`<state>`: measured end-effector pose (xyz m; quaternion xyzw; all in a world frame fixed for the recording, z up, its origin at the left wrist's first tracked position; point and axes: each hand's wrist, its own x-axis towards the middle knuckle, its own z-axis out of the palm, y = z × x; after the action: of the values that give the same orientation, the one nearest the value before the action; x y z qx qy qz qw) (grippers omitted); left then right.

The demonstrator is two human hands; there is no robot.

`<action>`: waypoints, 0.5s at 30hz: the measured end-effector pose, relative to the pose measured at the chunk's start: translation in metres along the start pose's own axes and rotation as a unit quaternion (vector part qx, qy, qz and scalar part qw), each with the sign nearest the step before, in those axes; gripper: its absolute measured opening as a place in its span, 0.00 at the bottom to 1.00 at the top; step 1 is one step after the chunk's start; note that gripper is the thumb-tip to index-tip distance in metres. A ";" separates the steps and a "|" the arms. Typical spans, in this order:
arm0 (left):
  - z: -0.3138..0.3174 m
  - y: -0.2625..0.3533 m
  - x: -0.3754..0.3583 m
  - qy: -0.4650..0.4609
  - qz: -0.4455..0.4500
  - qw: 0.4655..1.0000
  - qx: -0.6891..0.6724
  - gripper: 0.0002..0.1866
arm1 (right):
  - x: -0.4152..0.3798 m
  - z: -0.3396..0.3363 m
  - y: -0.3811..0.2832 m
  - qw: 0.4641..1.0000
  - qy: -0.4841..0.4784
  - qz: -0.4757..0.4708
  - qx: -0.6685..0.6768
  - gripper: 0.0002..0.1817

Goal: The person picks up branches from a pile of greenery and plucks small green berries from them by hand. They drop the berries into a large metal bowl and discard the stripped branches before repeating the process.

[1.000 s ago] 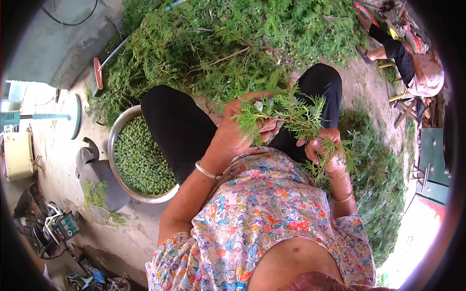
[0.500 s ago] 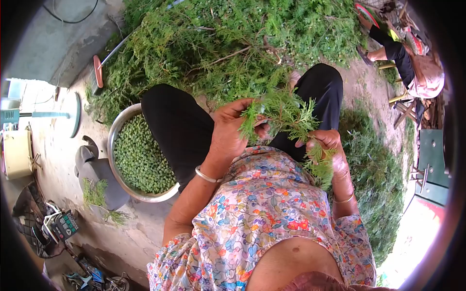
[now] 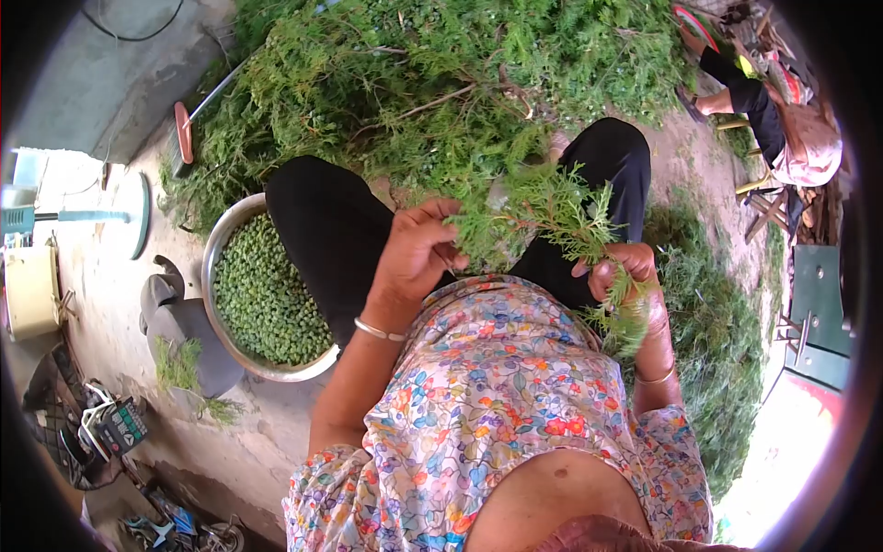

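Observation:
My right hand (image 3: 624, 270) is closed around the stem of a leafy green sprig (image 3: 561, 213), which spreads up and left from it in front of my knees. Part of the foliage hangs below that hand. To the left of the sprig, my left hand (image 3: 421, 247) has its fingers curled inward; whatever lies within them is hidden. A round metal basin (image 3: 213, 317) stands beside my left knee, holding many small green berries (image 3: 267, 294).
A large heap of cut green branches (image 3: 386, 101) lies ahead, with more greenery (image 3: 704, 322) at the right. A brush with a long handle (image 3: 185, 138) leans at the left. A grey stool (image 3: 198, 345) stands beside the basin. Another person (image 3: 782, 138) sits at the upper right.
My left hand has moved left and slightly down, away from the sprig. My right hand has shifted slightly right with the sprig still in it.

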<state>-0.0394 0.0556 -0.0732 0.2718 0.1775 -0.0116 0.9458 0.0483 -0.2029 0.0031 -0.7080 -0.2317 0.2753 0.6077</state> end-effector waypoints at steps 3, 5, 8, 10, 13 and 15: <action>0.018 -0.015 -0.003 0.005 0.011 0.999 0.034 0.10 | -0.001 0.000 -0.002 1.000 -0.003 0.020 0.003 0.24; 0.030 -0.016 -0.005 -0.009 0.032 0.997 0.069 0.12 | -0.001 0.002 -0.002 0.999 -0.004 0.028 0.020 0.24; 0.046 -0.014 -0.006 -0.052 0.025 0.998 -0.038 0.11 | -0.001 0.006 0.001 0.998 -0.019 0.026 0.046 0.25; 0.041 -0.017 -0.004 -0.074 0.026 0.996 -0.029 0.10 | -0.002 0.009 0.004 0.996 -0.013 0.052 0.066 0.22; 0.054 -0.009 -0.012 -0.076 0.015 0.996 -0.041 0.08 | 0.000 0.009 0.000 0.999 -0.013 0.024 0.029 0.25; 0.052 -0.006 -0.013 -0.052 0.005 0.997 -0.062 0.07 | -0.001 0.007 -0.003 0.999 -0.018 0.037 0.019 0.25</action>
<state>-0.0347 0.0227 -0.0305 0.2125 0.1269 -0.0101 0.9688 0.0431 -0.1980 0.0050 -0.6995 -0.2107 0.3149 0.6060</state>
